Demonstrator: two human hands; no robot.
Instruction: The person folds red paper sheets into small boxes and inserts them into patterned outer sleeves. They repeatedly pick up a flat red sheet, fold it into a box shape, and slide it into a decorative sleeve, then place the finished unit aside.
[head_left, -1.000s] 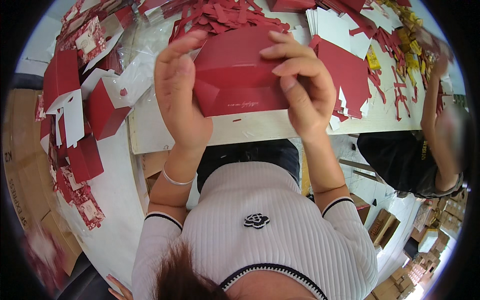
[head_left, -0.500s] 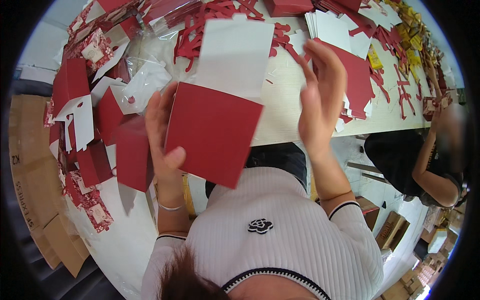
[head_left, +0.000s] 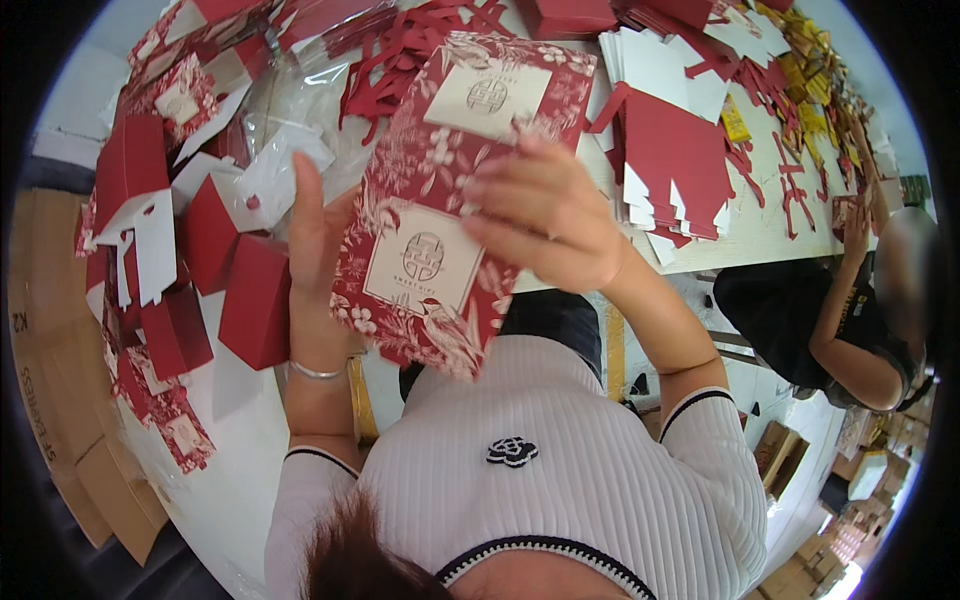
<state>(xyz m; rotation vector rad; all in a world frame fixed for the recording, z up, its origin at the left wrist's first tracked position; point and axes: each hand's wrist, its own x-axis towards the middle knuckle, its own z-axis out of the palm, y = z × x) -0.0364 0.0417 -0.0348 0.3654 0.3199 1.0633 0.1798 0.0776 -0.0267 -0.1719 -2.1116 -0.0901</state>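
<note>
A patterned red card piece [head_left: 425, 170] is tilting above the surface [head_left: 230, 425], between the hands. The left hand [head_left: 318, 250] is standing at its left edge, thumb raised clear, the hidden fingers' grip untellable; the right hand [head_left: 555, 215], blurred, is curving half-open over its face, contact unclear. Good handling is probably needing firm support behind, light fingertips and unbent corners. A red box [head_left: 258, 305] is sitting leftward.

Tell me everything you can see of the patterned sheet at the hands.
The patterned sheet looks like card: red with cream flowers, a bird near its lower end, and two cream panels, each bearing a round emblem. It slants, upper end toward the right, across the near edge of the table. The left hand is at its left edge; the blurred right hand overlaps its right side, contact unclear.
</note>
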